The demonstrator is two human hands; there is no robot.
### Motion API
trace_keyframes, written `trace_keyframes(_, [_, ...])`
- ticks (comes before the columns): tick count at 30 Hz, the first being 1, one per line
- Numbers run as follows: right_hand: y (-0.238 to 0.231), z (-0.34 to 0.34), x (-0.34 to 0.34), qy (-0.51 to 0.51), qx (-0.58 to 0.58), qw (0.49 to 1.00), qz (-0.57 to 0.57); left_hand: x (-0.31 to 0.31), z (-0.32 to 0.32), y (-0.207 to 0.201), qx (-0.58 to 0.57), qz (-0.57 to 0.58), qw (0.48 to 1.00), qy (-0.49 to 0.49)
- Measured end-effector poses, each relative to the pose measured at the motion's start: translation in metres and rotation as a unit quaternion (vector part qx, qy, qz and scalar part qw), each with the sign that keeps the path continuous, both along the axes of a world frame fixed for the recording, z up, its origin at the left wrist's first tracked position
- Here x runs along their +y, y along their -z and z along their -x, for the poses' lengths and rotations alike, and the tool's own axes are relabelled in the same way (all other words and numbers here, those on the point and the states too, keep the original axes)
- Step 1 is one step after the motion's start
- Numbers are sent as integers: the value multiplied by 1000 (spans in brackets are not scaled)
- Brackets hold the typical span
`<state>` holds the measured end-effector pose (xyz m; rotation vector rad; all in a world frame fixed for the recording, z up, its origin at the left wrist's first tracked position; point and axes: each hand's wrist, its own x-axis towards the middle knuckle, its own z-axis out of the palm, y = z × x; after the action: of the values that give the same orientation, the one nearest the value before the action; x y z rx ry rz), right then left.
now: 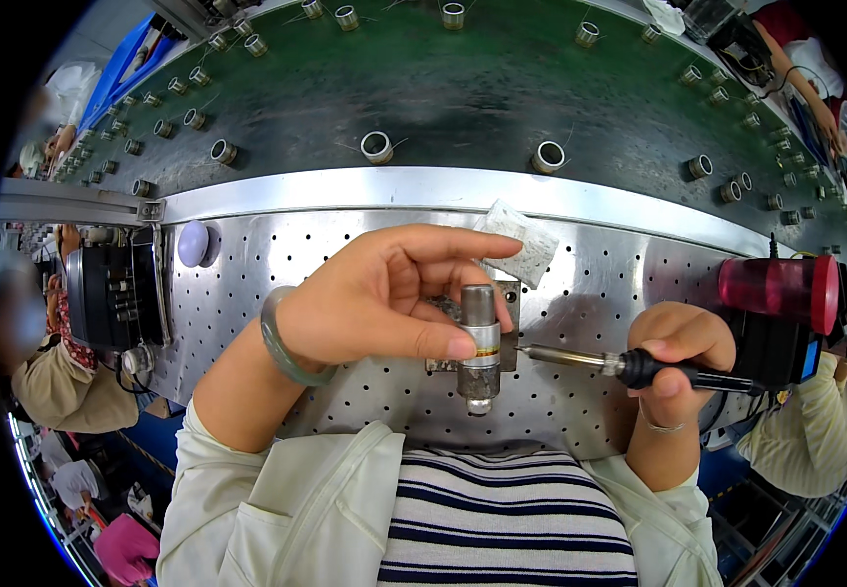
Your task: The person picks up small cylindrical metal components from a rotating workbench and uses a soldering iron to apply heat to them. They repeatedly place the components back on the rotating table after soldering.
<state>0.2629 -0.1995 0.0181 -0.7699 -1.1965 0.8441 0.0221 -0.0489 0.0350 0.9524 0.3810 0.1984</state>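
Note:
My left hand (360, 303), with a bangle at its wrist, grips a short silver metal ring (483, 338) between thumb and fingers. The ring sits around an upright dark metal post (478, 305), and a yellowish band shows on the ring. In my right hand (686, 342) is a soldering iron (653, 370), its fingers closed around the black handle. The iron's tip points left and ends close beside the ring; whether it touches cannot be made out. Behind the post is a small metal fixture plate (510, 293), partly hidden by my left hand.
A crumpled whitish pad (526, 247) lies beyond my left fingers. The perforated metal worktop (267, 264) carries a lilac knob (193, 244), left, and a red container (771, 292), right. Along the far edge runs a green conveyor belt (443, 88) with several metal rings. Co-workers sit either side.

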Motion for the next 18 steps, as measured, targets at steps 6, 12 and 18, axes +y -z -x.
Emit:
trace_keyframes(6, [3,-1,1,-4,36,999,-3,8,4,9,-23,14,1000,11])
trace_keyframes(12, [1,3,0,-8,49,998,29,1,0,8,20,-2,1000,15])
trace_keyframes(18, [-1,5,0,11,23,999,45,-2,-2,4,25,17,1000,4])
